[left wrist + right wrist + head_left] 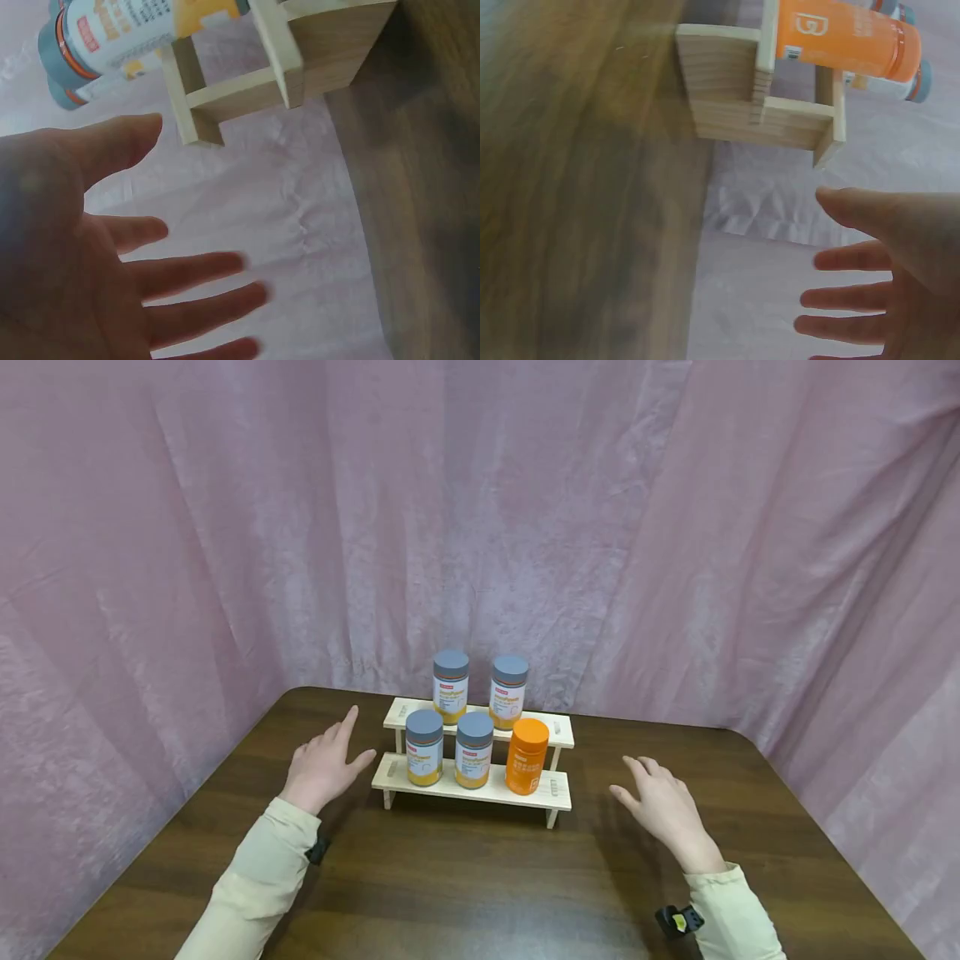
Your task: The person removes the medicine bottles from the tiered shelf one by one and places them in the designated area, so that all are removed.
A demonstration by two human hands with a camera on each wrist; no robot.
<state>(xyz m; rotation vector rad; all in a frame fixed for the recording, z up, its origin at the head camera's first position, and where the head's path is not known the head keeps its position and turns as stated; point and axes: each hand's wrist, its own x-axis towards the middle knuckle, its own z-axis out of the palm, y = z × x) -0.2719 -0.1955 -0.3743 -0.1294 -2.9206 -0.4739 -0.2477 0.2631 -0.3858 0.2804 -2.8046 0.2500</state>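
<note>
A two-tier wooden rack [450, 788] stands on the brown table, bearing several jars. On its lower step are two grey-lidded jars [424, 752] [474, 753] and, at the right end, an orange jar [527, 760]. Two more grey-lidded jars [451, 689] [509, 695] stand on the upper step. My left hand [324, 767] hovers left of the rack, fingers spread and holding nothing; in its wrist view the thumb points toward the rack's end [274, 52]. To the right, my right hand [667, 806] is also free, fingers extended, apart from the rack [765, 112].
The dark wooden table [450, 893] has rounded far corners. A pink curtain [525, 527] hangs behind it and along both sides. Black wrist straps with devices [678, 922] sit on both forearms over pale sleeves [258, 868].
</note>
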